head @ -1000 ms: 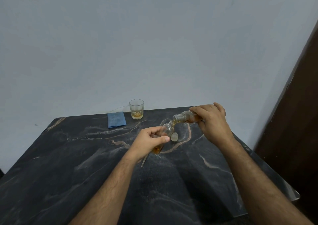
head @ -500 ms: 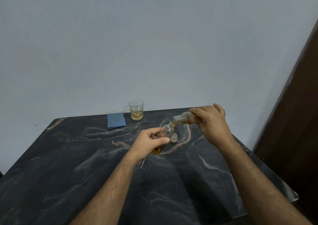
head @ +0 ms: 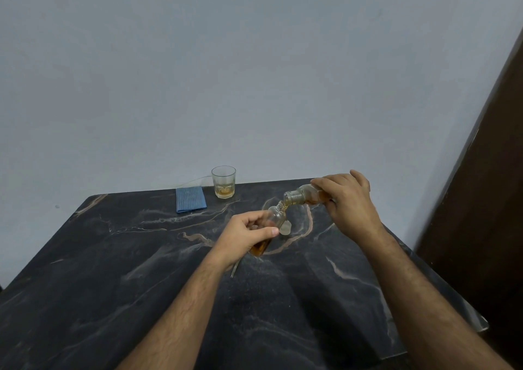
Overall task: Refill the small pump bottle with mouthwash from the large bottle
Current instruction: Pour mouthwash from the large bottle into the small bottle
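Pale blue-grey wall backs a dark marble counter (head: 119, 279) veined in tan and white. Near the middle of it, the left hand (head: 243, 235) holds the small pump bottle (head: 270, 229), fingers (head: 256, 218) and thumb curled round its body; the bottle leans with its threaded neck toward one o'clock and amber mouthwash sits low in its base. The right hand (head: 346, 201) grasps the large bottle (head: 304, 195) from above, tipped nearly flat, its mouth just over the small neck at ten o'clock from that hand, with a thin amber stream running between them.

Both bottles look like clear, rigid containers, probably light and likely slick if wet; the small neck is narrow, so a steady hold round the body, below the shoulder, should suit it best, and the large one seems best gripped at mid-body to control the tilt. A spill looks the main risk.

Just beside the small bottle at three o'clock lies a pale cap (head: 285, 228). At the counter's twelve o'clock edge stand a glass (head: 223, 182) with a little amber liquid and a folded blue cloth (head: 191, 199).
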